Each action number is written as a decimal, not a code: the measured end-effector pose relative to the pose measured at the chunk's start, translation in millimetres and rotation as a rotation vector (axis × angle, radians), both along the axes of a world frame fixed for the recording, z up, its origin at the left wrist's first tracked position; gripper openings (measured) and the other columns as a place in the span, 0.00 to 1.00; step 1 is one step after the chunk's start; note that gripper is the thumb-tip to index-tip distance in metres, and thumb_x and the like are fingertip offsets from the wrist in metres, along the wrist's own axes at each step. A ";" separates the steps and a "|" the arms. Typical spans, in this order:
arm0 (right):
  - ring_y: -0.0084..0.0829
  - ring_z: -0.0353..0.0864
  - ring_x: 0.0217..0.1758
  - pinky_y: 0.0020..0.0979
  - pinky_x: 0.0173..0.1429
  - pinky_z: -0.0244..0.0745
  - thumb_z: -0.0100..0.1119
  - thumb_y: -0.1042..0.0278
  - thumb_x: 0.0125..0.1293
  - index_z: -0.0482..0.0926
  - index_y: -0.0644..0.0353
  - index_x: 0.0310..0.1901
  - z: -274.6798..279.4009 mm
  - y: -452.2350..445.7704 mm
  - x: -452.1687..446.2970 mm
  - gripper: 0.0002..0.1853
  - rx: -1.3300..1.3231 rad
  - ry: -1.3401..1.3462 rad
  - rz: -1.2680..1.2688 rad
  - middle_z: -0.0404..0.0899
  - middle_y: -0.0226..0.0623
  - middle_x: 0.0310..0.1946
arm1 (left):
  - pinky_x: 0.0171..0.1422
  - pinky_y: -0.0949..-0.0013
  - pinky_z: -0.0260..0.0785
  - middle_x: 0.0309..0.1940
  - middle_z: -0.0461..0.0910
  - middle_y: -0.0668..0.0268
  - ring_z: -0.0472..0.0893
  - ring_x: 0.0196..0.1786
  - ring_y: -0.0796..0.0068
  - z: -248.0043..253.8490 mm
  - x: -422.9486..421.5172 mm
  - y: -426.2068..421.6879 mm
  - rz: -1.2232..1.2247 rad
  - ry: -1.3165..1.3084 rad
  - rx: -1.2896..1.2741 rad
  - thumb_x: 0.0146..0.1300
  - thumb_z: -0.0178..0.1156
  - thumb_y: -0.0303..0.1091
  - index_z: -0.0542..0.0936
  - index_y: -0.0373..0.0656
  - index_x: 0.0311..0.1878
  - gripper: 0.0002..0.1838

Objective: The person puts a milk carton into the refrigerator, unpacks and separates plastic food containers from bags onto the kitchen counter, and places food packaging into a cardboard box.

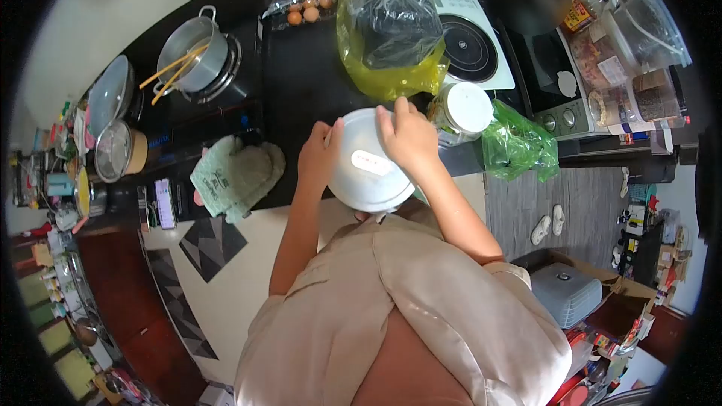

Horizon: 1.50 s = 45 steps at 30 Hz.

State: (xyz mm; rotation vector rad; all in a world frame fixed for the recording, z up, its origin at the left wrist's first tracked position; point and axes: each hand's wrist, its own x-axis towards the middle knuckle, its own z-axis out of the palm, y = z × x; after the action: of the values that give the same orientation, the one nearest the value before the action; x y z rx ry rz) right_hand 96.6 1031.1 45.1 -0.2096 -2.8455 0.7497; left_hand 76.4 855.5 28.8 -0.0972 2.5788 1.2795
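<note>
A round, pale lidded container (361, 184) with a white label is at the counter's front edge, close to my body. My left hand (322, 154) grips its left rim, fingers bent over the edge. On its upper right side lies my right hand (408, 135), with its fingers curled on the lid and far rim. Just beyond my right hand are a yellow and clear plastic bag (391, 30) and a jar with a white lid (468, 107). The underside of the container is hidden.
A pot (194, 45) with chopsticks sits on the left stove. Oven mitts (239, 173) lie at the front edge. Eggs (310, 13) are at the back, an induction cooker (470, 45) at the back right, and a green bag (517, 139) on the right.
</note>
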 end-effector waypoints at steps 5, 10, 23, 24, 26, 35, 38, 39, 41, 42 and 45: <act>0.54 0.79 0.42 0.48 0.47 0.73 0.45 0.45 0.68 0.79 0.63 0.38 1.8 7.6 -15.4 0.25 -0.170 -0.232 0.073 0.79 0.54 0.37 | 0.44 0.62 0.68 0.32 0.79 0.54 0.78 0.38 0.59 -17.6 -0.4 1.2 0.011 0.138 0.291 0.68 0.49 0.50 0.76 0.38 0.36 0.22; 0.53 0.79 0.44 0.46 0.49 0.73 0.48 0.43 0.66 0.81 0.62 0.35 0.4 11.2 -20.5 0.26 -0.183 -0.224 0.072 0.79 0.53 0.38 | 0.41 0.70 0.66 0.28 0.76 0.61 0.74 0.34 0.74 -25.2 -14.2 2.4 -0.055 -0.006 0.438 0.70 0.50 0.43 0.76 0.37 0.35 0.17; 0.34 0.76 0.31 0.32 0.36 0.70 0.63 0.65 0.59 0.76 0.63 0.33 23.3 22.6 -25.3 0.10 -0.655 0.440 0.068 0.74 0.38 0.28 | 0.48 0.69 0.72 0.41 0.77 0.65 0.77 0.44 0.75 -11.0 6.6 -55.8 -0.006 -0.396 0.574 0.64 0.61 0.44 0.72 0.37 0.47 0.19; 0.36 0.76 0.33 0.33 0.39 0.71 0.64 0.67 0.58 0.77 0.62 0.33 29.5 33.5 -19.5 0.09 -0.653 0.493 0.093 0.75 0.38 0.29 | 0.48 0.68 0.72 0.44 0.78 0.64 0.78 0.45 0.74 -14.1 11.5 -61.6 0.099 -0.362 0.589 0.64 0.61 0.44 0.73 0.37 0.49 0.20; 0.42 0.76 0.38 0.36 0.44 0.72 0.66 0.66 0.56 0.77 0.62 0.34 42.9 72.6 -2.6 0.10 -0.310 0.576 0.023 0.76 0.39 0.31 | 0.50 0.68 0.72 0.47 0.77 0.63 0.77 0.48 0.73 -28.2 11.3 -90.2 0.141 -0.329 0.699 0.64 0.60 0.43 0.73 0.37 0.51 0.20; 0.61 0.59 0.68 0.48 0.70 0.57 0.73 0.37 0.39 0.62 0.63 0.66 -9.9 175.0 25.6 0.55 -0.206 0.074 0.089 0.56 0.67 0.65 | 0.66 0.62 0.64 0.60 0.73 0.58 0.72 0.62 0.68 186.9 -75.4 30.9 -0.076 -0.044 1.089 0.70 0.51 0.43 0.68 0.36 0.63 0.24; 0.60 0.58 0.69 0.48 0.70 0.57 0.73 0.39 0.40 0.59 0.59 0.69 -7.0 180.9 25.0 0.56 -0.190 0.062 0.143 0.55 0.63 0.66 | 0.59 0.59 0.72 0.52 0.78 0.59 0.77 0.55 0.68 235.2 -132.4 126.2 -0.497 -0.161 1.265 0.70 0.51 0.43 0.69 0.39 0.62 0.23; 0.59 0.57 0.69 0.49 0.70 0.56 0.73 0.40 0.40 0.58 0.58 0.69 -4.2 183.2 27.0 0.56 -0.196 0.058 0.167 0.55 0.62 0.66 | 0.59 0.51 0.73 0.54 0.76 0.57 0.75 0.58 0.65 247.6 -148.4 159.4 -0.559 -0.154 1.286 0.70 0.51 0.43 0.66 0.39 0.64 0.24; 0.59 0.58 0.68 0.49 0.69 0.57 0.73 0.42 0.41 0.57 0.57 0.70 -7.0 191.1 29.3 0.56 -0.171 0.077 0.236 0.55 0.61 0.66 | 0.57 0.45 0.75 0.60 0.69 0.54 0.72 0.61 0.58 282.1 -138.3 237.3 -0.415 0.049 1.270 0.70 0.51 0.41 0.62 0.38 0.65 0.26; 0.59 0.58 0.68 0.48 0.69 0.57 0.73 0.43 0.41 0.57 0.57 0.70 -11.4 195.5 30.5 0.55 -0.198 0.087 0.250 0.55 0.61 0.66 | 0.55 0.44 0.76 0.63 0.65 0.54 0.70 0.62 0.55 289.8 -144.0 267.0 -0.467 0.097 1.288 0.69 0.51 0.40 0.61 0.37 0.65 0.26; 0.58 0.58 0.69 0.46 0.70 0.57 0.73 0.44 0.45 0.57 0.57 0.70 -12.9 208.8 35.8 0.52 -0.253 0.057 0.282 0.55 0.61 0.67 | 0.58 0.43 0.72 0.60 0.68 0.56 0.72 0.61 0.55 289.3 -174.8 327.8 -0.613 0.230 1.311 0.66 0.54 0.45 0.64 0.40 0.63 0.28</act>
State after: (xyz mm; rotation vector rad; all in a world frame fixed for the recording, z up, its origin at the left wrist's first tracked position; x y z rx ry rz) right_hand 132.4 1239.9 32.2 0.1811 -2.7513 1.1516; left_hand -98.4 1183.3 318.2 1.0001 1.2069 2.3761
